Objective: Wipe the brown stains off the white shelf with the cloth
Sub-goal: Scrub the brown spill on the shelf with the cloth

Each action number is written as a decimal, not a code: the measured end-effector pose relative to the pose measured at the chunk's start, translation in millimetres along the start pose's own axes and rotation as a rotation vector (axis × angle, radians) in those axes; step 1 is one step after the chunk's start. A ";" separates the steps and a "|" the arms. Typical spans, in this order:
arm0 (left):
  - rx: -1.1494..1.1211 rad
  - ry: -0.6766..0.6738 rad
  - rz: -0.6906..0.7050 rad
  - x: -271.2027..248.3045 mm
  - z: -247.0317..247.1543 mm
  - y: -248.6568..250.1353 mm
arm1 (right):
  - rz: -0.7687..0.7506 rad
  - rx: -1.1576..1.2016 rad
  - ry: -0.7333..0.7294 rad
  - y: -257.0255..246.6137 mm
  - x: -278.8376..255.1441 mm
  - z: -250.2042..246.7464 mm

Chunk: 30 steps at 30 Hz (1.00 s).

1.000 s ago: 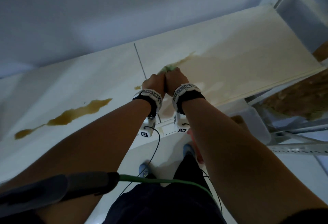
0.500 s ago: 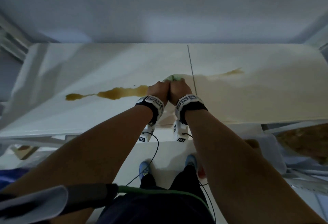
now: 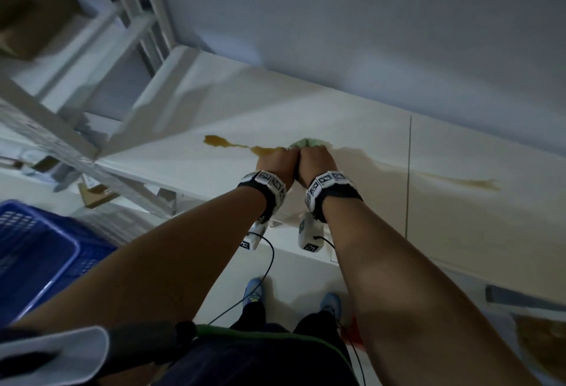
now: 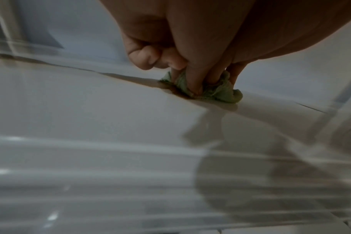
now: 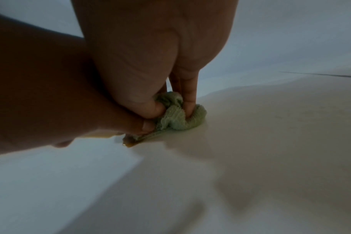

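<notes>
Both hands press a bunched green cloth (image 3: 307, 142) (image 4: 220, 91) (image 5: 174, 118) onto the white shelf (image 3: 337, 110). My left hand (image 3: 275, 160) and right hand (image 3: 315, 160) sit side by side, fingers curled into the cloth. A thick brown stain (image 3: 228, 143) runs left from the cloth, its near end meeting the cloth's edge (image 4: 170, 88). A fainter brown streak (image 3: 471, 183) lies to the right, past a thin seam (image 3: 409, 171). Between them the shelf shows a pale brownish smear (image 5: 270, 126).
White metal rack posts and braces (image 3: 92, 146) stand at the left end of the shelf. A blue plastic basket (image 3: 39, 251) sits low on the left. The wall (image 3: 367, 33) rises behind the shelf. A brown patch (image 3: 539, 346) shows at the lower right.
The two hands have slid the cloth leftward along the shelf, past the seam and into the long brown stain, which is now shorter. The head view has swung left.
</notes>
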<state>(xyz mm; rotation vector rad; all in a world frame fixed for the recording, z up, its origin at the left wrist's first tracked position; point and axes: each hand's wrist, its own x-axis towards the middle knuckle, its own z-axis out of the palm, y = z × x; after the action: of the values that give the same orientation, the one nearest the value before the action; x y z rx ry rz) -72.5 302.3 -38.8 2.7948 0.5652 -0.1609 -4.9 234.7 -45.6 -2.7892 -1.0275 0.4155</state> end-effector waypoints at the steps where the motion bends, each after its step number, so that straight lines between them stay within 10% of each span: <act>1: -0.012 0.004 -0.016 -1.4 -1.2 -7.2 | -0.001 -0.002 -0.010 -7.9 1.6 0.6; 30: -0.070 0.098 -0.365 -31.6 -38.3 -177.5 | -0.323 -0.038 -0.011 -189.3 54.0 25.6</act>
<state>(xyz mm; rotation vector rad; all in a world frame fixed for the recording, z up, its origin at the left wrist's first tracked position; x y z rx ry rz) -169.7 458.9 -42.3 2.6179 1.0805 -0.0767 -89.6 414.1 -38.8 -2.5861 -1.4703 0.3714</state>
